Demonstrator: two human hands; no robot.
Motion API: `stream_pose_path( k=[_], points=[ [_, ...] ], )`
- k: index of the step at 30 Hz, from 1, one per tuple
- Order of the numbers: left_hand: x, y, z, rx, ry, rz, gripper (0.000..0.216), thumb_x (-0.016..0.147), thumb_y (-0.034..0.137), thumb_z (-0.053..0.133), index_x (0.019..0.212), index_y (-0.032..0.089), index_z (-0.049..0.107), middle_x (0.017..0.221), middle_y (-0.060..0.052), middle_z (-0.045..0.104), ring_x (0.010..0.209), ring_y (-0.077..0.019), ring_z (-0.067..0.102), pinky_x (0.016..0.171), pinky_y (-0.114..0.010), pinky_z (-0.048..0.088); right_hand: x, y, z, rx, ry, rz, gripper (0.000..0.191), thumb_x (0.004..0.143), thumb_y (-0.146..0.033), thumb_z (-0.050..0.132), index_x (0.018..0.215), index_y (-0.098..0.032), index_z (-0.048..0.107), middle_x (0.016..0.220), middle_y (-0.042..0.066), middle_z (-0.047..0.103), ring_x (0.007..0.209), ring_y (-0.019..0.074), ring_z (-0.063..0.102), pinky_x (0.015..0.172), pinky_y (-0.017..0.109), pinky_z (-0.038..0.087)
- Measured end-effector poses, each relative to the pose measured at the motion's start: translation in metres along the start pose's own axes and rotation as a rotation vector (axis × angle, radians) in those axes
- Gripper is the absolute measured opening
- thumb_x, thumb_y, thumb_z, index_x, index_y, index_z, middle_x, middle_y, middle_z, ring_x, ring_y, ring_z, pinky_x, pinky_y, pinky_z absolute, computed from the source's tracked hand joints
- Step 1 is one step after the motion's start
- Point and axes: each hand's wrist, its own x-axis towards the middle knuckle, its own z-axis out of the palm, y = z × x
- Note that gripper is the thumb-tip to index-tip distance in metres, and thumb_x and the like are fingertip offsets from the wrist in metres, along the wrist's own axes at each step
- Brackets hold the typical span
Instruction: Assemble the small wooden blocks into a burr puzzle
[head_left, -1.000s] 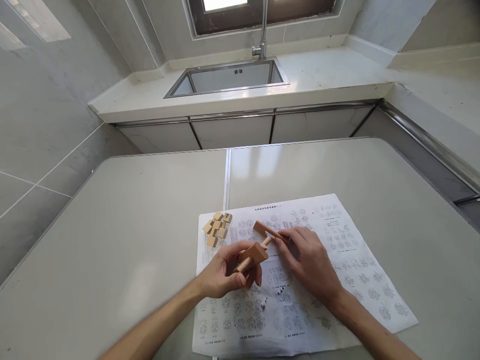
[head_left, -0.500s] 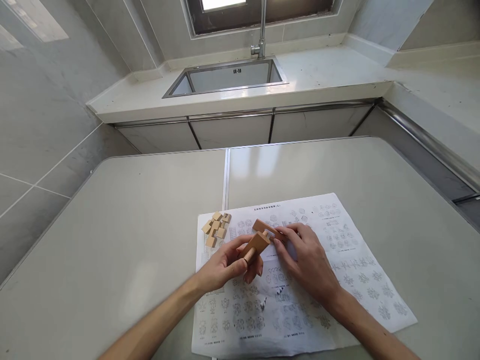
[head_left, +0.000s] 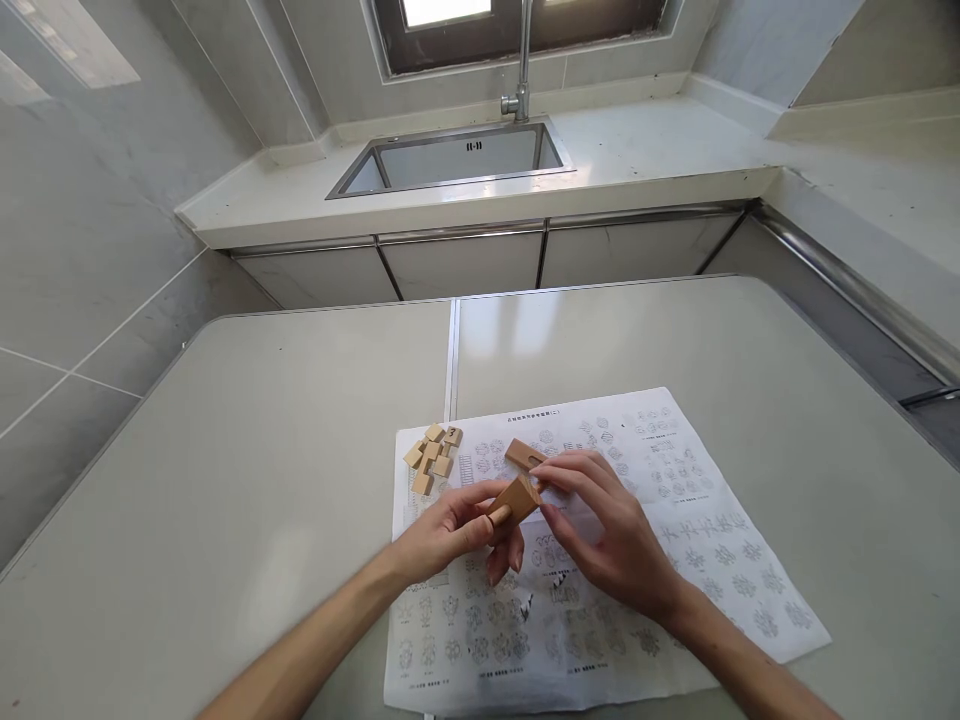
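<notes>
Since a half second ago, the right hand (head_left: 607, 530) has lifted off the notched wooden bar (head_left: 525, 455), which now lies alone on the instruction sheet (head_left: 675, 520), and pinches the wooden puzzle piece (head_left: 516, 498) that the left hand (head_left: 450, 535) grips above the paper.

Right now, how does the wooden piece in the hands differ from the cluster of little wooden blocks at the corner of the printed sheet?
The held wooden piece is lifted above the printed sheet, gripped by the left hand and touched by the right hand; the block cluster lies untouched on it. The held piece is one longer part; the cluster is several small cubes. Both are pale wood.
</notes>
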Motion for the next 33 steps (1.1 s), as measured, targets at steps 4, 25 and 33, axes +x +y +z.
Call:
stream_pose_path(
  k=[4, 25, 33],
  points=[
    [0.0, 0.003, 0.001, -0.019, -0.049, -0.044, 0.061, 0.096, 0.066, 0.067, 0.128, 0.014, 0.066, 0.084, -0.008, 0.073, 0.058, -0.0136, 0.066, 0.057, -0.025, 0.053, -0.001, -0.002, 0.002, 0.064, -0.028, -0.039, 0.027, 0.103, -0.015, 0.062, 0.127, -0.026, 0.066, 0.111, 0.01, 0.074, 0.108, 0.0284, 0.067, 0.092, 0.046, 0.059],
    [-0.006, -0.011, -0.009, -0.204, 0.042, -0.026, 0.041, 0.107, 0.053, 0.057, 0.123, 0.015, 0.063, 0.062, 0.002, 0.067, 0.039, -0.0111, 0.058, 0.041, -0.018, 0.049, 0.001, 0.0, -0.005, 0.138, -0.069, 0.034, 0.012, 0.109, -0.021, 0.057, 0.112, -0.025, 0.068, 0.1, 0.008, 0.075, 0.097, 0.0266, 0.068, 0.083, 0.041, 0.057],
    [-0.004, 0.002, -0.009, -0.24, 0.161, 0.172, 0.027, 0.112, 0.045, 0.051, 0.124, 0.025, 0.066, 0.059, 0.008, 0.053, 0.037, -0.0045, 0.039, 0.046, -0.016, 0.04, 0.001, 0.008, -0.009, 0.167, 0.002, 0.222, 0.019, 0.111, -0.033, 0.055, 0.112, -0.024, 0.071, 0.104, 0.008, 0.075, 0.097, 0.0258, 0.07, 0.082, 0.037, 0.057]
  ],
)
